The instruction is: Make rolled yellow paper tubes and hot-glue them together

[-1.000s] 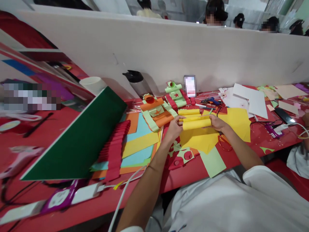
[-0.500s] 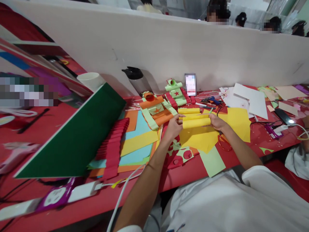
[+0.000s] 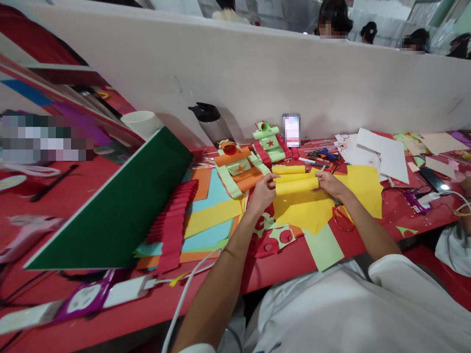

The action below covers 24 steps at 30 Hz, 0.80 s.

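Observation:
Between my hands is a piece of rolled yellow paper [image 3: 296,185], held above the table by its two ends. My left hand [image 3: 263,192] is closed on its left end, and my right hand [image 3: 329,185] pinches its right end. Behind it lies another yellow paper roll [image 3: 289,169]. Under my hands are flat sheets of yellow paper [image 3: 302,210]. Red-handled scissors [image 3: 343,218] lie beside my right wrist, their blades partly hidden. Near my left forearm are red and green paper scraps [image 3: 274,240].
An orange paper figure [image 3: 241,169] and a green-and-red paper figure [image 3: 270,143] stand behind my hands. A phone [image 3: 292,130] leans on the white partition [image 3: 257,83]. At left are a tilted green board [image 3: 121,211], red fringed paper [image 3: 172,220] and a flask [image 3: 211,122].
Both hands, with the rolled yellow paper, have shifted very slightly to the left. The view has moved a little; the other things lie as before.

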Available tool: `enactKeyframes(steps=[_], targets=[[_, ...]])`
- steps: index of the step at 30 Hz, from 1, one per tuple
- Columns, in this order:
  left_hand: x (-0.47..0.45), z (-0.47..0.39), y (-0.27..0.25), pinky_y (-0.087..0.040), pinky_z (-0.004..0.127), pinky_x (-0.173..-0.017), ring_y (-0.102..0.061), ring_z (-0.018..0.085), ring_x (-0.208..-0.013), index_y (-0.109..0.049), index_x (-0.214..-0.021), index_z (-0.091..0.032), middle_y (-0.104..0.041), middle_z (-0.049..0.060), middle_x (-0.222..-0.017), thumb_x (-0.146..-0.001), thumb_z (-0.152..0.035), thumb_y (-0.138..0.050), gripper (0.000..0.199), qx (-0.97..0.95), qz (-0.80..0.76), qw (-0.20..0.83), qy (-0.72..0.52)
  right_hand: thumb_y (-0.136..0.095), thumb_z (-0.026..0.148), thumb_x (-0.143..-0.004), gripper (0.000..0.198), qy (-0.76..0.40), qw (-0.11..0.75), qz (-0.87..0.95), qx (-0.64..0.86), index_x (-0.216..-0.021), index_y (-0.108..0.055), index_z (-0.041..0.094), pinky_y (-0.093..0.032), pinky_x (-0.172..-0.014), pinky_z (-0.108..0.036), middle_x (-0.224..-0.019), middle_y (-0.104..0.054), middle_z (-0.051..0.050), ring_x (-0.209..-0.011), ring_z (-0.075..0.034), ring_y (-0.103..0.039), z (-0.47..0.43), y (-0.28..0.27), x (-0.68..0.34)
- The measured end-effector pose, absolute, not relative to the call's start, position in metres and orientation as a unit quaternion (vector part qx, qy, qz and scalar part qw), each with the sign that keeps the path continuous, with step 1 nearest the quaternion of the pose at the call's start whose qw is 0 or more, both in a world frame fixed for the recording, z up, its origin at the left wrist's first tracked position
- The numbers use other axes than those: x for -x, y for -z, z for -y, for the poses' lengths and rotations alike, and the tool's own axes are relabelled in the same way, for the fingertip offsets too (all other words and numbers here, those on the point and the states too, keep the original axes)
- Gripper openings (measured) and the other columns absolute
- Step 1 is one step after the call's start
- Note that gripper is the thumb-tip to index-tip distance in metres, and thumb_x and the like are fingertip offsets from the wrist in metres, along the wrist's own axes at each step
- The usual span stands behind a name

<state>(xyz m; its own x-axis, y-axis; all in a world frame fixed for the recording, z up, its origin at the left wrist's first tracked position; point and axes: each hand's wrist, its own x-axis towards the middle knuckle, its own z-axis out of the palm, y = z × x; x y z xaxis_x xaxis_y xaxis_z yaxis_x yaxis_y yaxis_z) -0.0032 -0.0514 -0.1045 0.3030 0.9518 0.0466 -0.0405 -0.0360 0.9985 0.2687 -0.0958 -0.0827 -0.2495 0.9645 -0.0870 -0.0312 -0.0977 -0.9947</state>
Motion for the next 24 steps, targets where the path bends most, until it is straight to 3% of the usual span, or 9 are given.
enactKeyframes(steps=[13, 24], targets=[[0.001, 0.061, 0.096, -0.063, 0.033, -0.073, -0.079, 0.026, -0.082, -0.070, -0.123, -0.016, -0.081, 0.004, -0.083, -0.060, -0.037, -0.096, 0.071, -0.584, -0.348, 0.631, -0.375, -0.085, 0.039, -0.075, 0.049, -0.631, 0.396, 0.514, 0.426, -0.121, -0.081, 0.022, -0.066, -0.088, -0.037, -0.104, -0.085, -0.008, -0.098, -0.026, -0.081, 0.098, 0.095, -0.261], [-0.002, 0.061, 0.093, -0.065, 0.039, -0.087, -0.080, 0.033, -0.097, -0.080, -0.111, -0.016, -0.085, 0.010, -0.092, -0.056, -0.050, -0.097, 0.067, -0.599, -0.349, 0.618, -0.372, -0.085, 0.029, -0.071, 0.056, -0.609, 0.404, 0.529, 0.432, -0.126, -0.080, 0.022, -0.066, -0.094, -0.042, -0.109, -0.085, -0.009, -0.105, -0.029, -0.080, 0.100, 0.089, -0.259]])
